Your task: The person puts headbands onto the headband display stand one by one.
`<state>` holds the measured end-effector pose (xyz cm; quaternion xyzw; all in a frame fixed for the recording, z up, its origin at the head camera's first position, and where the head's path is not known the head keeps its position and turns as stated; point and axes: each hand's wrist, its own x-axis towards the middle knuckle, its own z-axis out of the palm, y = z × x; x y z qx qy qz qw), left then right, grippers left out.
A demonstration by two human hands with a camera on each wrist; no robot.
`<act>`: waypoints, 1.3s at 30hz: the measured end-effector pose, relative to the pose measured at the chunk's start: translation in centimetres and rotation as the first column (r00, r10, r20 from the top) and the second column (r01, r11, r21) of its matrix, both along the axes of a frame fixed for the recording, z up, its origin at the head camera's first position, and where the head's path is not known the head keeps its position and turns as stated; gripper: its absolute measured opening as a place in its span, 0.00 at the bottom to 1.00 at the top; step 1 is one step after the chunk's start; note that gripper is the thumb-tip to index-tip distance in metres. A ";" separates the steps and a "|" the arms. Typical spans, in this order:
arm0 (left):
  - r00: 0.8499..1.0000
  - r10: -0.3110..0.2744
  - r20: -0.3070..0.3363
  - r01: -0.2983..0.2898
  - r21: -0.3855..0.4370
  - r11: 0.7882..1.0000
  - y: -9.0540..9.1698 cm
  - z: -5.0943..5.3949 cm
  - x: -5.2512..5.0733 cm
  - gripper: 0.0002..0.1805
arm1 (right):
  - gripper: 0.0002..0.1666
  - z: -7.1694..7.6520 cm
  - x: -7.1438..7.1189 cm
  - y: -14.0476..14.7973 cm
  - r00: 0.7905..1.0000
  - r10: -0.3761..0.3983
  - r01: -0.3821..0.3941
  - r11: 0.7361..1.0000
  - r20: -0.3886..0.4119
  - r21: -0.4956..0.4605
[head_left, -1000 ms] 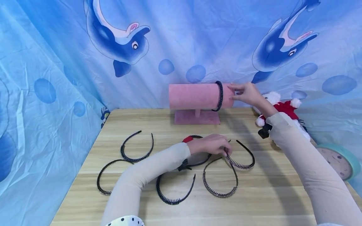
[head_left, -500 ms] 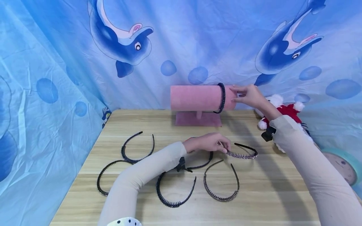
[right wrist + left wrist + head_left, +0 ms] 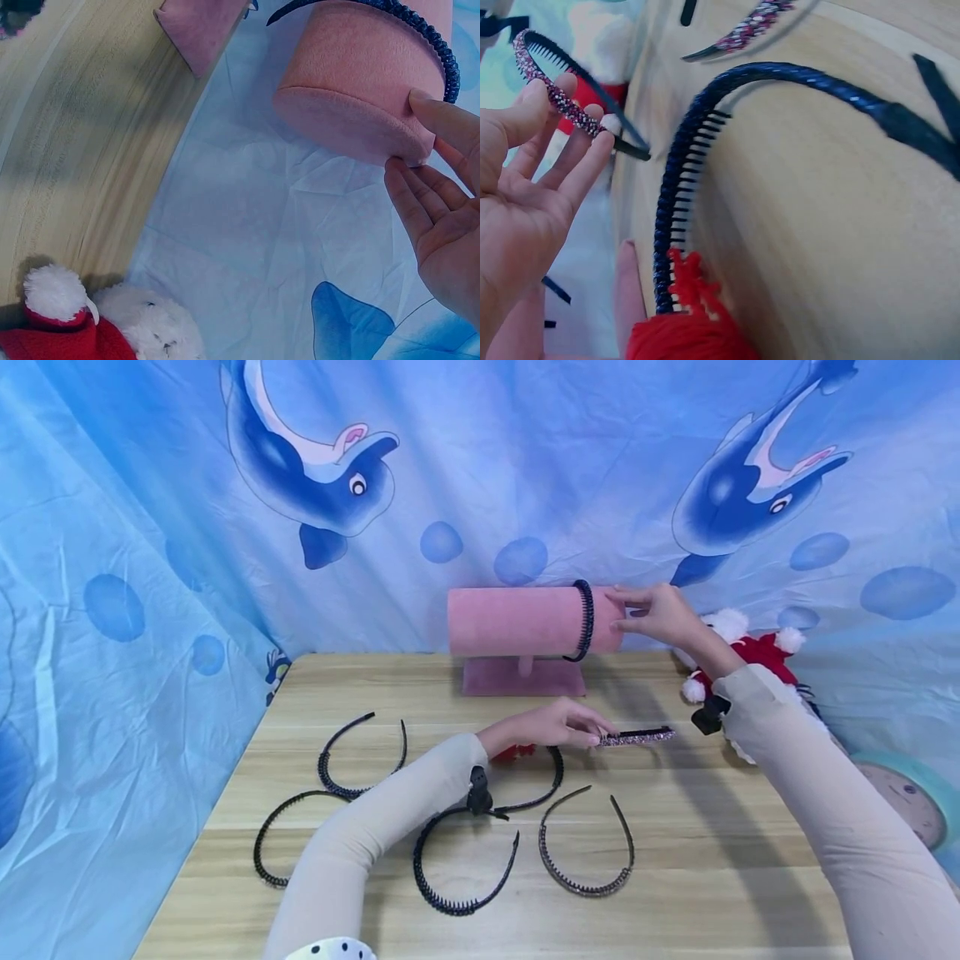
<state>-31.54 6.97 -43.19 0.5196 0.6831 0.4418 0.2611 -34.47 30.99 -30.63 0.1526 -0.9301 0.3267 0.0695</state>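
L hand (image 3: 551, 725) pinches beaded headband (image 3: 637, 737), sticking out to its R; R hand (image 3: 660, 613) grips R end of pink stand (image 3: 513, 622).

No text, label, brand, number or sign is legible. Marks on the mint-rimmed round object (image 3: 921, 802) are too small to read.

The table (image 3: 697, 877) is carrying a pink stand (image 3: 517, 677) near its far edge, and five headbands (image 3: 592, 892) (one is showing red) are lying in front.
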 end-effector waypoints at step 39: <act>0.869 0.417 0.266 -0.428 -0.019 0.904 -9.4 6.5 -0.5 0.16 | 0.32 -0.3 -0.1 0.2 1.000 -0.003 0.003 1.000 0.002 0.021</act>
